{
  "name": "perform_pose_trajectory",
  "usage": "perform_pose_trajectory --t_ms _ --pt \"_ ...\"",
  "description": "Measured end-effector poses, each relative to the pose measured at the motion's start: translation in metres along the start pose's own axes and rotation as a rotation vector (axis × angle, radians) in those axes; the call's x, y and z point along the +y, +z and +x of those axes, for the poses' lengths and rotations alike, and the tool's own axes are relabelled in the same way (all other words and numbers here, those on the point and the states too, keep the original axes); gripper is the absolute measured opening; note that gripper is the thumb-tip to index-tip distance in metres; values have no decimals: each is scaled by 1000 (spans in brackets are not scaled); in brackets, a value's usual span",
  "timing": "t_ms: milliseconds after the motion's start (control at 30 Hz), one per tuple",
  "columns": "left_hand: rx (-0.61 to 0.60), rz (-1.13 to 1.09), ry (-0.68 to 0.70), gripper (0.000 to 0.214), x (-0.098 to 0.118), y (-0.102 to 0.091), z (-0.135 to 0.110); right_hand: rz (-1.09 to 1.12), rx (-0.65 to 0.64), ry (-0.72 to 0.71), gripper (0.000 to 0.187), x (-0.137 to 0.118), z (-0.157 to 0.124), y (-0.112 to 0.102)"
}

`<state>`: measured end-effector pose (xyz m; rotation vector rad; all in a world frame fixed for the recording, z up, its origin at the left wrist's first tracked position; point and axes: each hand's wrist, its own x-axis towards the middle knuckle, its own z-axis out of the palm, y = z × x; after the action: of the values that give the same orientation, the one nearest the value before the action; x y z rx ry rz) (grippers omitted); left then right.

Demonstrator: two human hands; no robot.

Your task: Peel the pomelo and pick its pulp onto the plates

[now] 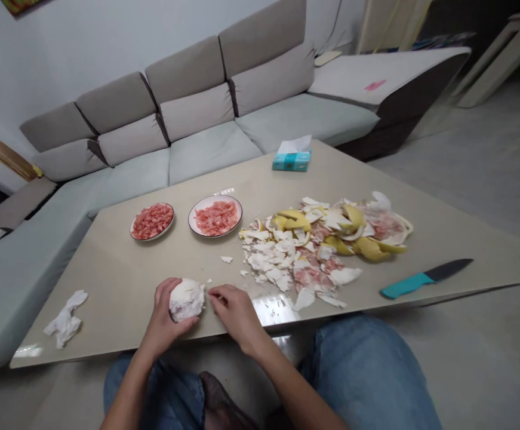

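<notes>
My left hand (pixel 165 316) is wrapped round the left side of a peeled pomelo (pixel 187 300), thumb in front and fingers on top. White pith still covers the fruit, with a pinkish tint low on its near side. Just to the right, my right hand (pixel 233 310) is closed in a pinch, its fingertips close by the fruit's edge. Whether a scrap of pith is between those fingertips is too small to tell. Small white pith bits (pixel 226 259) lie on the table beyond the hands.
A wide heap of pomelo peel and pith (pixel 282 257) spreads to the right, with a teal-handled knife (pixel 409 285) beyond it. Two plates of pink pulp, the left plate (pixel 151 237) and right plate (pixel 192 222), stand behind. A tissue pack (pixel 292 161) and crumpled tissue (pixel 65 322) lie on the table (pixel 120 286).
</notes>
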<state>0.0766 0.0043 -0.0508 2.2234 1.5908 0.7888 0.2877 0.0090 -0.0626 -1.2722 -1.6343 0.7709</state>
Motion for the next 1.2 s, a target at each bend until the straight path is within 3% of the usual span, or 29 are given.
perform_pose_trajectory --t_ms 167,367,500,733,933,1033,1133,1200 --pt "23 -48 18 74 -7 0 -2 17 -97 43 12 -4 0 15" --pt "33 -88 31 71 -7 1 2 -176 -198 -8 8 -6 15 18" --pt "38 -98 42 69 -4 1 4 -266 -181 21 12 -2 21 23" --pt "32 -129 38 70 -6 1 1 -77 -148 -100 16 7 16 18" --pt "32 -150 14 70 -10 2 2 -244 -55 -59 12 9 24 24" --pt "36 -223 -39 71 -12 2 0 -285 110 -51 16 18 30 11" --pt "35 -367 -171 73 -14 1 -1 -303 280 -90 22 29 34 -22" --pt "49 -494 -264 75 -15 0 -1 -369 316 -112 27 34 36 -48"
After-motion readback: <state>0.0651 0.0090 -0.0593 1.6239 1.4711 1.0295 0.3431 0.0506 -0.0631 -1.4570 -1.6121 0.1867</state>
